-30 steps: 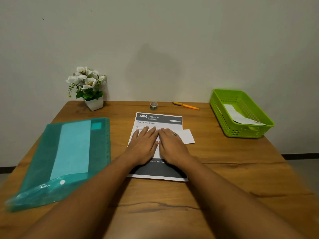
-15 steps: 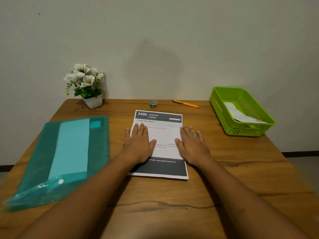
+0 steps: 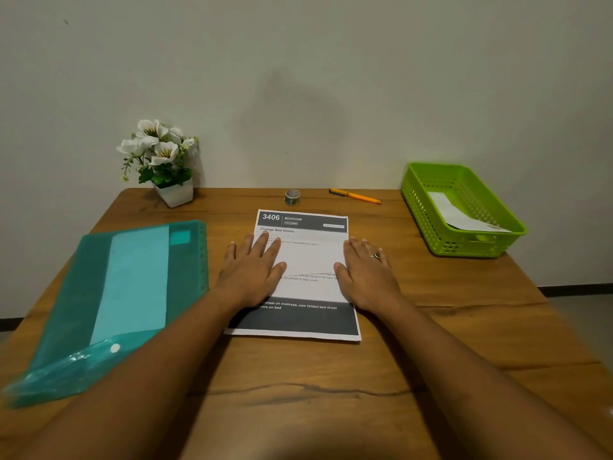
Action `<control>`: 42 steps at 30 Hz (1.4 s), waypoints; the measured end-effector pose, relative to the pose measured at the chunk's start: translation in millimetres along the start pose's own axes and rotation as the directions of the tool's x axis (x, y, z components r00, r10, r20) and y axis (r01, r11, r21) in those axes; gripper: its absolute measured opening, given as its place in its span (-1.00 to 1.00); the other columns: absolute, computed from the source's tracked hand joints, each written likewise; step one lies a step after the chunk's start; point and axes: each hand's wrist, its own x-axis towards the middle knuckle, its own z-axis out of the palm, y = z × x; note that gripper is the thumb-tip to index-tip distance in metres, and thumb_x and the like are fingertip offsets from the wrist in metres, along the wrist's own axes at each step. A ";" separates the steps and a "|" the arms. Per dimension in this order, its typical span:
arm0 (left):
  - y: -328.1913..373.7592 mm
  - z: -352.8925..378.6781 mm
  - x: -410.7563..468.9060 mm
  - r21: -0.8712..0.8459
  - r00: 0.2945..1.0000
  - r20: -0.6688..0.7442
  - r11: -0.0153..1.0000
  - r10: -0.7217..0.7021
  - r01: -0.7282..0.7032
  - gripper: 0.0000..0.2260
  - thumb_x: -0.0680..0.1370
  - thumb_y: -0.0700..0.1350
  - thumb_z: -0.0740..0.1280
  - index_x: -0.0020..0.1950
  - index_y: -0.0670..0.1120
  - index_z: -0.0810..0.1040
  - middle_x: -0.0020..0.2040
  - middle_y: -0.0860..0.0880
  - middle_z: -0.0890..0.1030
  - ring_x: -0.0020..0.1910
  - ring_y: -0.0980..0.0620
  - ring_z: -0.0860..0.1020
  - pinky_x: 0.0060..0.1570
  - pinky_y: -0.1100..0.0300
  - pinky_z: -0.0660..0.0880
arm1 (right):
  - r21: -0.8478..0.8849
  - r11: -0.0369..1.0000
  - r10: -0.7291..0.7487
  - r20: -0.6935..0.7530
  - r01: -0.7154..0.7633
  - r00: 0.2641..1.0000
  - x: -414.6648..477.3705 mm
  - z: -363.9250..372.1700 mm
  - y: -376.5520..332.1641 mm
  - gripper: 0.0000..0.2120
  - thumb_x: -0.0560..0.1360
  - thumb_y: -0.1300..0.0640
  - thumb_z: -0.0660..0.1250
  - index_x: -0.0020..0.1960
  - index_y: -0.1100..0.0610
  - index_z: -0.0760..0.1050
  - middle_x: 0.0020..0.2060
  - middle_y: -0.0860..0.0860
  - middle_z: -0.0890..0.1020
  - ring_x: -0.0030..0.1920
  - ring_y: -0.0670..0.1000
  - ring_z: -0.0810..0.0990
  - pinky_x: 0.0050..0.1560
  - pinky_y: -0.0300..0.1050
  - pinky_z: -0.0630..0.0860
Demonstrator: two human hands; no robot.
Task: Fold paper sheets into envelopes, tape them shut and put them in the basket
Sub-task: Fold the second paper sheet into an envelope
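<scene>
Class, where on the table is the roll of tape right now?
In the head view, the roll of tape stands near the far edge of the table, just beyond the printed sheet, with the orange pen to its right.

Hands have swept apart from the centre: the flat left hand (image 3: 252,273) now presses the left edge of the white, dark-banded printed paper sheet (image 3: 298,322), and the flat right hand (image 3: 365,277) its right edge.

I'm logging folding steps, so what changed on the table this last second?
Both hands slid apart from mid-sheet: left hand to the left edge of the printed sheet, right hand to its right edge, both flat. Basket, folder, tape and pen stayed put.
</scene>
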 end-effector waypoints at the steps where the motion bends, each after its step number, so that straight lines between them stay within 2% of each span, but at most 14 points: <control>1: 0.1 1.5 -0.2 -0.001 1.000 -0.005 1.000 0.000 0.000 -0.41 0.70 0.26 -0.14 0.69 0.08 -0.12 0.69 -0.02 -0.13 0.66 -0.12 -0.17 0.58 -0.24 -0.19 | -0.021 1.000 0.006 0.004 -0.006 1.000 1.8 -2.1 -4.4 -0.37 0.71 -0.16 -0.04 0.67 0.16 0.06 0.67 0.09 0.12 0.66 0.13 0.01 0.63 0.24 -0.06; 3: 1.3 4.1 0.3 -0.003 1.000 -0.011 1.000 -0.007 0.007 -0.41 0.69 0.26 -0.14 0.69 0.08 -0.12 0.69 -0.03 -0.13 0.66 -0.12 -0.17 0.58 -0.24 -0.20 | -0.069 0.997 -0.032 0.004 0.032 0.999 4.8 -5.6 -18.2 -0.38 0.71 -0.14 -0.02 0.65 0.18 0.09 0.65 0.12 0.16 0.65 0.15 0.06 0.63 0.26 -0.05; 5: 2.3 4.8 1.0 0.006 1.000 -0.015 1.000 -0.015 0.015 -0.41 0.69 0.26 -0.15 0.69 0.08 -0.13 0.69 -0.03 -0.13 0.66 -0.12 -0.17 0.58 -0.23 -0.21 | -0.095 0.984 -0.149 -0.003 0.148 0.989 6.5 -5.0 -38.6 -0.41 0.72 -0.09 0.00 0.64 0.20 0.12 0.64 0.14 0.18 0.64 0.15 0.09 0.63 0.22 -0.04; 9: 3.7 4.9 0.4 0.015 1.000 -0.016 1.000 -0.022 0.022 -0.42 0.69 0.24 -0.15 0.68 0.08 -0.13 0.69 -0.03 -0.14 0.65 -0.11 -0.18 0.57 -0.23 -0.21 | -0.042 0.959 -0.281 -0.019 0.280 0.960 9.6 5.6 -76.3 -0.48 0.73 0.00 0.04 0.63 0.20 0.17 0.63 0.15 0.21 0.63 0.15 0.14 0.62 0.09 0.08; 14: 3.8 3.2 -1.0 0.018 1.000 -0.009 0.999 -0.028 0.028 -0.42 0.69 0.25 -0.16 0.68 0.08 -0.14 0.69 -0.03 -0.14 0.65 -0.11 -0.18 0.58 -0.23 -0.20 | -0.014 0.961 -0.277 -0.037 0.276 0.960 8.3 11.3 -65.8 -0.46 0.74 -0.05 0.00 0.65 0.16 0.13 0.65 0.10 0.18 0.65 0.11 0.10 0.63 0.09 0.05; 18: 4.7 -0.4 -2.7 0.011 1.000 0.005 1.000 -0.019 0.018 -0.41 0.69 0.25 -0.13 0.69 0.07 -0.11 0.69 -0.04 -0.10 0.66 -0.14 -0.15 0.59 -0.23 -0.17 | 0.007 0.988 -0.156 -0.027 0.156 0.987 8.2 4.7 -19.5 -0.42 0.73 -0.10 -0.03 0.67 0.14 0.07 0.66 0.07 0.14 0.66 0.08 0.06 0.64 0.13 0.01; 21: 6.2 -8.3 -2.8 0.036 1.000 -0.023 0.999 -0.002 0.002 -0.41 0.69 0.25 -0.05 0.67 0.04 0.03 0.66 -0.09 0.08 0.62 -0.16 0.03 0.57 -0.24 0.04 | -0.012 0.996 -0.084 -0.023 0.084 0.996 6.2 -0.9 10.4 -0.41 0.72 -0.13 -0.04 0.67 0.12 0.08 0.66 0.05 0.16 0.65 0.08 0.07 0.63 0.14 0.00; 23: 7.8 -18.2 1.8 0.079 0.997 -0.064 0.996 0.037 -0.032 -0.43 0.66 0.26 0.06 0.59 0.02 0.24 0.56 -0.10 0.27 0.51 -0.13 0.22 0.43 -0.19 0.27 | -0.016 0.997 -0.078 -0.023 0.078 0.997 5.4 -0.5 17.0 -0.41 0.72 -0.14 -0.04 0.67 0.12 0.10 0.65 0.05 0.18 0.65 0.09 0.08 0.62 0.14 0.01; 25: 8.6 -29.9 9.1 0.077 0.997 -0.059 0.996 0.058 -0.053 -0.46 0.61 0.29 0.17 0.51 0.04 0.37 0.45 -0.06 0.38 0.41 -0.10 0.30 0.33 -0.13 0.35 | -0.003 0.997 -0.072 -0.027 0.072 0.997 5.5 1.8 16.5 -0.41 0.72 -0.13 -0.04 0.67 0.13 0.10 0.65 0.05 0.18 0.65 0.10 0.08 0.61 0.16 -0.01; 31: 5.8 -51.8 34.6 -0.072 0.992 0.128 0.997 -0.017 0.026 -0.46 0.48 0.27 0.45 0.38 0.09 0.46 0.32 -0.01 0.50 0.32 -0.09 0.40 0.31 -0.11 0.41 | 0.028 0.998 -0.056 -0.035 0.057 0.998 5.1 6.6 14.4 -0.41 0.72 -0.13 -0.05 0.67 0.13 0.08 0.66 0.04 0.15 0.66 0.09 0.04 0.62 0.19 -0.05; 35: 5.4 -53.9 46.8 -0.149 0.983 0.182 0.987 -0.028 0.056 -0.52 0.41 0.23 0.55 0.21 0.08 0.50 0.13 0.06 0.52 0.15 -0.01 0.45 0.23 -0.07 0.50 | 0.039 0.997 -0.060 -0.033 0.061 0.998 3.9 6.6 15.2 -0.31 0.68 -0.28 -0.06 0.67 0.10 0.05 0.67 0.03 0.11 0.67 0.09 0.00 0.63 0.19 -0.07; 37: 4.2 -50.7 47.3 -0.230 0.985 0.167 0.969 -0.052 0.091 -0.60 0.40 0.17 0.58 0.08 0.10 0.49 0.08 0.10 0.54 0.09 0.02 0.50 0.17 -0.05 0.54 | 0.054 0.997 -0.061 -0.048 0.063 0.997 2.5 6.6 15.6 -0.27 0.66 -0.34 -0.05 0.66 0.08 0.08 0.67 0.02 0.12 0.67 0.08 0.00 0.63 0.19 -0.07; 39: 2.7 -44.1 43.1 -0.364 0.988 0.120 0.922 -0.097 0.135 -0.67 0.42 0.07 0.59 0.03 0.11 0.49 0.02 0.10 0.57 0.01 0.03 0.53 0.09 -0.02 0.56 | 0.076 0.995 -0.062 -0.072 0.068 0.995 1.0 5.9 15.9 -0.27 0.64 -0.36 0.00 0.65 0.06 0.11 0.66 0.02 0.15 0.66 0.08 0.03 0.63 0.18 -0.06; 42: 1.7 -33.2 31.2 -0.609 0.984 -0.040 0.785 -0.175 0.114 -0.76 0.45 -0.09 0.57 0.01 0.08 0.57 -0.12 0.05 0.59 -0.17 0.06 0.54 -0.18 0.12 0.53 | 0.133 0.989 -0.057 -0.079 0.067 0.995 -1.9 0.9 14.8 -0.29 0.63 -0.34 0.11 0.63 0.05 0.16 0.65 0.02 0.20 0.66 0.10 0.06 0.63 0.20 -0.03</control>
